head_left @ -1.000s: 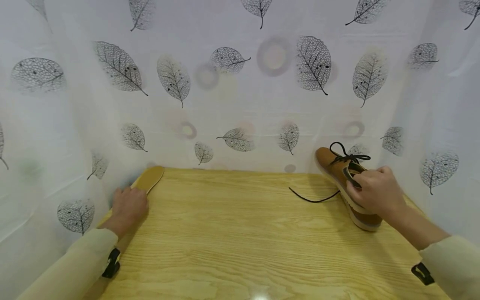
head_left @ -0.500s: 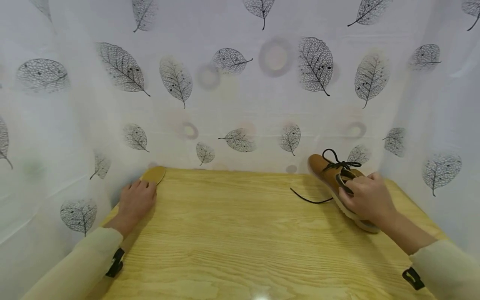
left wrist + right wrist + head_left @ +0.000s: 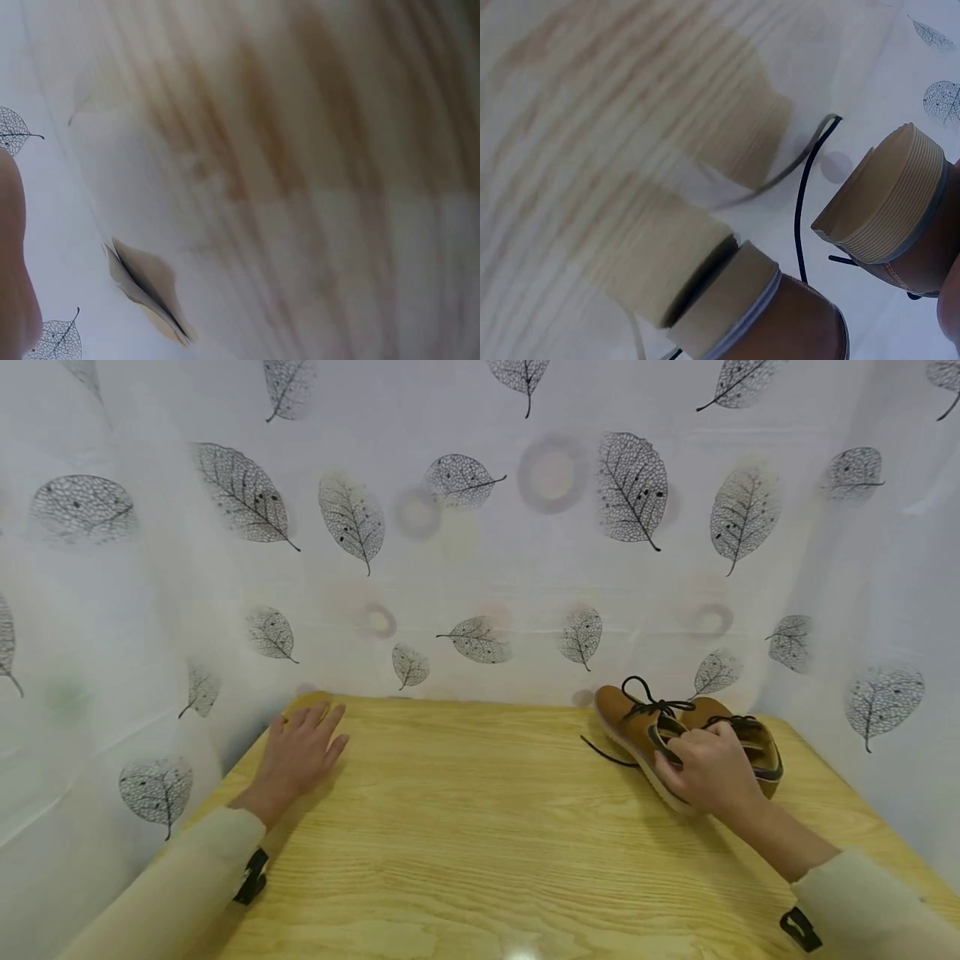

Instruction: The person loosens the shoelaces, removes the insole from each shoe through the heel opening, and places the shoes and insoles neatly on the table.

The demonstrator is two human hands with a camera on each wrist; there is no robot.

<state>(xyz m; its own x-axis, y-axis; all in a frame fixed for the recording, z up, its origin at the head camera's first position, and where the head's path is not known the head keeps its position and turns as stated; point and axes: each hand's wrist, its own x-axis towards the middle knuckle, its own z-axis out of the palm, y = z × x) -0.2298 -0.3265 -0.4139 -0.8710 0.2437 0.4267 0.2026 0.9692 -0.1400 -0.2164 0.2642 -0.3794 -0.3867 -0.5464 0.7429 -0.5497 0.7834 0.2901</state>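
Shoe (image 3: 628,723) clamped in right grip (image 3: 708,768), toe (image 3: 611,703) forward, insole (image 3: 310,697) by left grip (image 3: 300,757), fingers apart.

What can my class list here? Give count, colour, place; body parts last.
table: one, yellow, underneath
shoes: two, brown, table's right
laces: two sets, black, on the shoes
loose cord: one, black, beside the shoes
flat piece: at least one, tan, far left corner
curtain: count unclear, white with dark leaves, behind
straps: two, black, by the wrists
sleeves: two, cream, both arms
left hand: one, bare, partly covering the flat piece
right hand: one, bare, gripping one shoe
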